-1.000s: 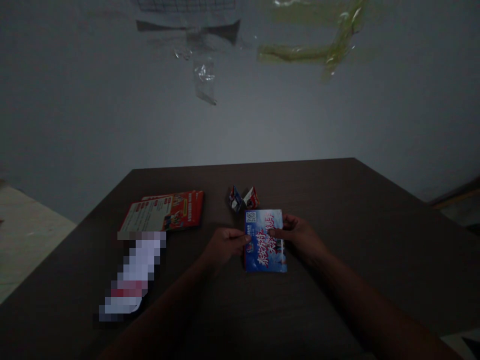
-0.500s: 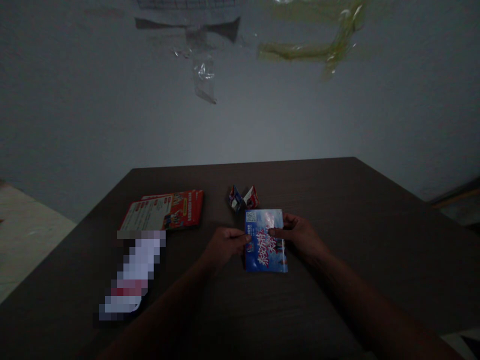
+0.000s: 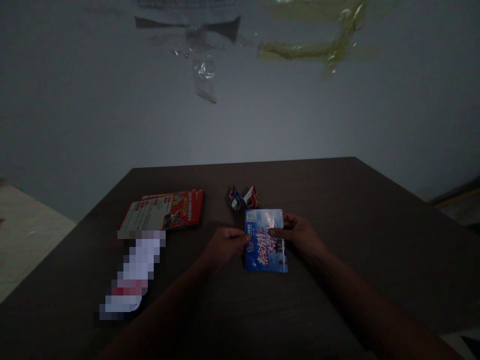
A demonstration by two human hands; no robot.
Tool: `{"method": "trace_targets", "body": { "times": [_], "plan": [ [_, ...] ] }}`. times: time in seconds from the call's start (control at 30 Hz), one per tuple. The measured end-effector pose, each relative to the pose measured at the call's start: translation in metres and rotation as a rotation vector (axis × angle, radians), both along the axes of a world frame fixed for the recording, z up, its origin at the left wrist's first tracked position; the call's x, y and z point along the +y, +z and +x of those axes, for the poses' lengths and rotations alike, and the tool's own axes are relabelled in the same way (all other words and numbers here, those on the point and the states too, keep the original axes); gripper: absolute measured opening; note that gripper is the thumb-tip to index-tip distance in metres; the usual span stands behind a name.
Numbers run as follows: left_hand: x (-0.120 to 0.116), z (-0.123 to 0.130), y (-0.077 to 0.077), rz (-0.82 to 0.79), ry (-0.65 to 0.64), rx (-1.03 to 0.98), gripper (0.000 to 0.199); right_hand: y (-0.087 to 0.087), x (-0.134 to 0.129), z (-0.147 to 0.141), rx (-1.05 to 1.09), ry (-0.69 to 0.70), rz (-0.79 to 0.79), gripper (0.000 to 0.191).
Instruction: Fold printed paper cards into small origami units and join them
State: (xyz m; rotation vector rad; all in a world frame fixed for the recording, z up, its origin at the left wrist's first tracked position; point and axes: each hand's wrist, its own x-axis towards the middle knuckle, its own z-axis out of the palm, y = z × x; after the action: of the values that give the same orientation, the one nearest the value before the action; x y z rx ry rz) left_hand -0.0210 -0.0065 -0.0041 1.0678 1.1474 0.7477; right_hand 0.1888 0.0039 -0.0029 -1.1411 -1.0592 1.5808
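A blue printed leaflet (image 3: 264, 250) with large red-and-white lettering and a QR code in its upper left corner is held between both hands above the table. My left hand (image 3: 224, 246) pinches its left edge, thumb on top. From the right side, my right hand (image 3: 302, 237) grips it with the thumb lying on the printed face and the fingers behind. Just beyond the leaflet's top edge sits a small folded paper piece (image 3: 243, 198) with pointed flaps in blue, white and red.
On the brown table (image 3: 318, 185), a stack of red and white leaflets (image 3: 165, 211) lies to the left. Nearer me is a pixelated long object (image 3: 137, 270), its kind unclear. The wall (image 3: 240, 120) behind carries strips of tape (image 3: 300, 51).
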Motion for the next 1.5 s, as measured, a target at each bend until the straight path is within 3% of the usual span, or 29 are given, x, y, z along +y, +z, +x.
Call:
{"method": "trace_targets", "body": {
  "times": [0.27,0.5,0.63,0.77,0.97,1.23,1.5],
  "plan": [
    [-0.001,-0.004,0.003,0.168,-0.195,0.380,0.030,0.002,0.001,0.000,-0.086,0.033,-0.004,0.045],
    [-0.005,-0.003,0.009,0.263,-0.240,0.547,0.035,0.001,0.002,0.001,-0.219,0.059,0.035,0.045],
    [-0.005,0.002,0.011,0.348,-0.237,0.704,0.033,-0.002,0.000,-0.001,-0.412,0.052,0.077,0.065],
    [-0.001,0.007,0.011,0.360,-0.266,0.823,0.028,-0.006,-0.002,-0.002,-0.741,0.037,0.255,0.087],
    [0.007,0.008,0.009,0.316,-0.276,0.836,0.024,0.000,-0.004,0.000,-1.043,0.054,0.400,0.082],
    [0.014,0.002,0.002,0.283,-0.328,0.787,0.026,0.002,-0.004,-0.001,-1.088,0.052,0.399,0.080],
    [0.007,0.005,0.008,0.324,-0.297,0.837,0.027,0.002,-0.004,-0.001,-1.122,0.043,0.386,0.080]
  ]
}}
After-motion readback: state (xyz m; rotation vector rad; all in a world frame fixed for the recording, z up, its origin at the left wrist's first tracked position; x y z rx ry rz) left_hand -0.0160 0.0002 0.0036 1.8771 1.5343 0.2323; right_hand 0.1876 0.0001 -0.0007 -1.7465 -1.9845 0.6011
